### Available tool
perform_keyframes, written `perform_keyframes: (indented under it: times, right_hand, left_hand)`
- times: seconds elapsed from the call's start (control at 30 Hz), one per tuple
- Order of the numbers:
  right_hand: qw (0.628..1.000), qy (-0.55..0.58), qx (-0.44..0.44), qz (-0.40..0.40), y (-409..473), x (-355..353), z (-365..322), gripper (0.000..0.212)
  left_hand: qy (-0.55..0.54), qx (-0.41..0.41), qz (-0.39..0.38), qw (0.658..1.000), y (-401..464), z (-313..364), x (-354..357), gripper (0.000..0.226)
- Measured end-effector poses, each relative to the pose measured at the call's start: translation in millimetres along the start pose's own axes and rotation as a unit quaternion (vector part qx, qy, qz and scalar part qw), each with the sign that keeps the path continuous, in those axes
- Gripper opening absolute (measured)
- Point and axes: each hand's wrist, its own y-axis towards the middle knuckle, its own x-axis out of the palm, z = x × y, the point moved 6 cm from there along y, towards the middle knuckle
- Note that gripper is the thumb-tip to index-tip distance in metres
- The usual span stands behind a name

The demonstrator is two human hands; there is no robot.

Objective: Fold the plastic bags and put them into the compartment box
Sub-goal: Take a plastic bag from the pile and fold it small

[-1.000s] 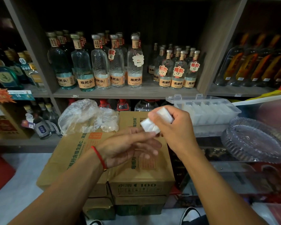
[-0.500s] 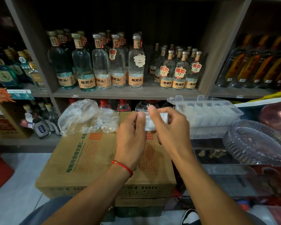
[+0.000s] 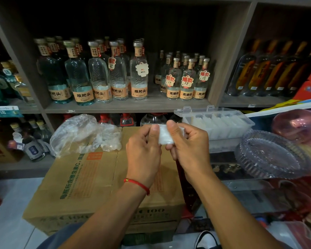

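While both hands pinch it, the folded plastic bag [image 3: 164, 136] sits in mid-air above the cardboard cartons [image 3: 90, 178].
Left hand [image 3: 144, 155] grips the bag's left edge with thumb and curled fingers; right hand [image 3: 188, 146] grips the right edge likewise. Just right of the hands, the clear compartment box [image 3: 217, 121] stands open, holding folded bags. Loose plastic bags [image 3: 83, 134] lie on the cartons at left.
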Motion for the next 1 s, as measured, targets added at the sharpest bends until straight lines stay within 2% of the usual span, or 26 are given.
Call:
perform_keyframes:
  times: [0.17, 0.33, 0.47, 0.6, 0.7, 0.73, 0.83, 0.93, 1.0]
  right_hand:
    - [0.994, -0.103, -0.023, -0.033, 0, -27, -6, 0.022]
    - [0.995, -0.09, 0.003, -0.053, -1, -48, -5, 0.022]
    - [0.99, -0.132, 0.014, -0.056, 0, -73, -3, 0.017]
    - [0.988, -0.149, 0.015, -0.029, 4, -92, 0, 0.009]
    - [0.987, -0.163, 0.007, 0.009, 12, -104, 0, 0.012]
    - [0.984, -0.175, 0.003, 0.019, 15, -106, 0, 0.012]
    - [0.983, -0.182, 0.015, 0.027, 27, -110, 2, 0.011]
    - [0.984, -0.175, 0.032, 0.023, 39, -114, 6, 0.006]
    - [0.98, -0.193, 0.028, 0.042, 47, -119, 9, 0.01]
  left_hand:
    - [0.015, 0.017, -0.027, 0.999, 1, -1, 12, 0.033]
    - [0.014, 0.01, -0.05, 0.999, 0, -7, 31, 0.033]
    - [-0.006, -0.009, -0.115, 0.993, 6, -9, 43, 0.03]
    - [-0.005, -0.056, -0.21, 0.976, 9, -15, 55, 0.034]
    - [-0.001, -0.139, -0.268, 0.953, 14, -24, 57, 0.047]
    - [0.002, -0.155, -0.278, 0.948, 17, -27, 58, 0.046]
    - [0.045, -0.128, -0.284, 0.949, 36, -29, 62, 0.02]
    - [0.126, -0.085, -0.293, 0.944, 64, -26, 73, 0.021]
    - [0.166, -0.072, -0.307, 0.934, 81, -28, 82, 0.025]
